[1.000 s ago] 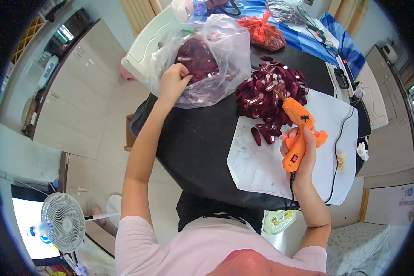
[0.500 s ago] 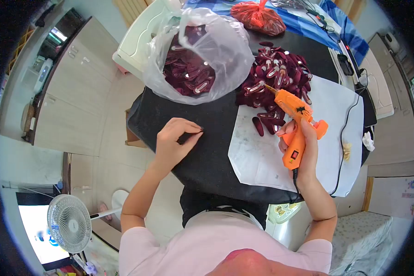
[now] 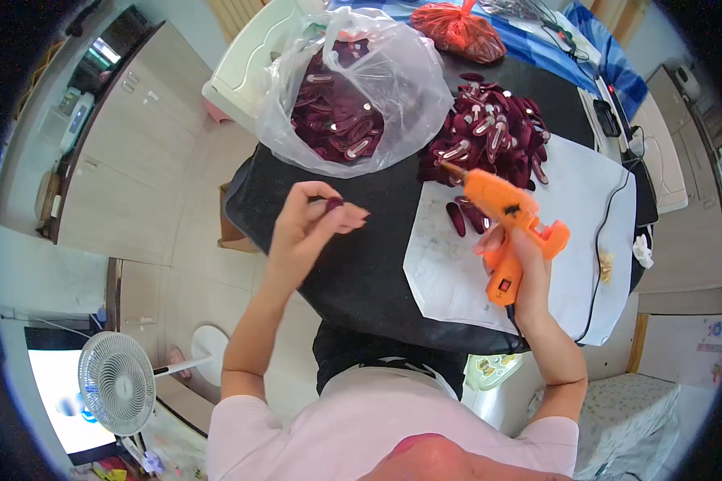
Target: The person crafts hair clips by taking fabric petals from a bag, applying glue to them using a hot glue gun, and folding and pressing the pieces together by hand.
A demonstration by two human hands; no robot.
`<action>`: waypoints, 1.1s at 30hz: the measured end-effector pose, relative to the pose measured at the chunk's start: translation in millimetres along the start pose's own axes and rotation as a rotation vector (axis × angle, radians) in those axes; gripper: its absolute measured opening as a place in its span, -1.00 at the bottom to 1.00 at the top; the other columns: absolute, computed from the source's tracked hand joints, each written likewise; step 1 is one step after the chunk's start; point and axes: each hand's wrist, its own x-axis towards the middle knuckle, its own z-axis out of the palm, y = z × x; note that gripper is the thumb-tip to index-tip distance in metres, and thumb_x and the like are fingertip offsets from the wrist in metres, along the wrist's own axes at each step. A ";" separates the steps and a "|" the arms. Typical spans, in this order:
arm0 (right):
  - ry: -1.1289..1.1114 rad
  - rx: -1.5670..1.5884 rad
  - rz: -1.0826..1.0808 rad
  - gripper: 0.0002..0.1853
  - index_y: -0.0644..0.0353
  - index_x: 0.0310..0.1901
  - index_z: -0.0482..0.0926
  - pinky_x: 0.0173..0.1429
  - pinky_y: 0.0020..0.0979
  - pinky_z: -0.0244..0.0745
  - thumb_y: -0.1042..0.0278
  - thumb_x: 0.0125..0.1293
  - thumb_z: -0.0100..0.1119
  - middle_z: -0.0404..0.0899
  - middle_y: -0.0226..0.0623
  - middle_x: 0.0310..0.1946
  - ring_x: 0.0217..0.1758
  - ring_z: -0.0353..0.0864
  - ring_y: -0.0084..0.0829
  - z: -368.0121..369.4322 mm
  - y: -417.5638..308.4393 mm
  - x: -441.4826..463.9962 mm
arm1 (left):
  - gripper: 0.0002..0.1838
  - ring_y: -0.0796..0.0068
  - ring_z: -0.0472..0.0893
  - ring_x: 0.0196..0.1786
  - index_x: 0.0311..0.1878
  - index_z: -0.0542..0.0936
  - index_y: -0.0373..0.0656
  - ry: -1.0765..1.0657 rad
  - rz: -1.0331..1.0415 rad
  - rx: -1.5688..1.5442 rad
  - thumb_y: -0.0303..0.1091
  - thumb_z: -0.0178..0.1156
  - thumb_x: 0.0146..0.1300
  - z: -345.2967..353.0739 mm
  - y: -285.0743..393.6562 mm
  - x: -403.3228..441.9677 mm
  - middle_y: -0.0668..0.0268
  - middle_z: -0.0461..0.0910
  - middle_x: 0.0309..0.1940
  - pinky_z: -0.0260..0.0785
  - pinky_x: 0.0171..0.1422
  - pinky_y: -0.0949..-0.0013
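Note:
My right hand [image 3: 531,268] is wrapped round the handle of an orange hot glue gun [image 3: 499,196], its nozzle pointing up and left by the near edge of a heap of maroon hair clips [image 3: 493,128]. Several clips in the heap show silvery metal snaps. Over the black table, my left hand [image 3: 303,228] pinches a small maroon hair clip [image 3: 334,204], mostly hidden by the fingers. A few loose clips [image 3: 456,218] lie on the white sheet [image 3: 433,276] just left of the glue gun.
A clear plastic bag [image 3: 413,96] full of maroon clips stands at the table's back left. Behind the heap lies a tied red bag [image 3: 457,32]. The black cord [image 3: 600,240] crosses the sheet's right side. A white fan [image 3: 119,385] stands at lower left.
My left hand has risen slightly off the table, turning so the maroon clip shows. The glue gun has shifted left, its nozzle drawn down and away from the heap.

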 end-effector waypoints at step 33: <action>-0.335 -0.436 0.097 -0.70 0.34 -0.09 0.58 -0.40 -0.51 0.38 0.42 0.14 0.21 0.54 -0.32 -0.41 -0.49 0.49 -0.55 1.2 1.4 -10.8 | -0.89 0.14 0.66 -0.03 -0.25 0.43 -0.30 0.085 0.409 -0.103 -0.68 0.14 0.24 55.7 -30.7 -8.2 -0.14 0.62 -0.18 0.59 0.01 0.29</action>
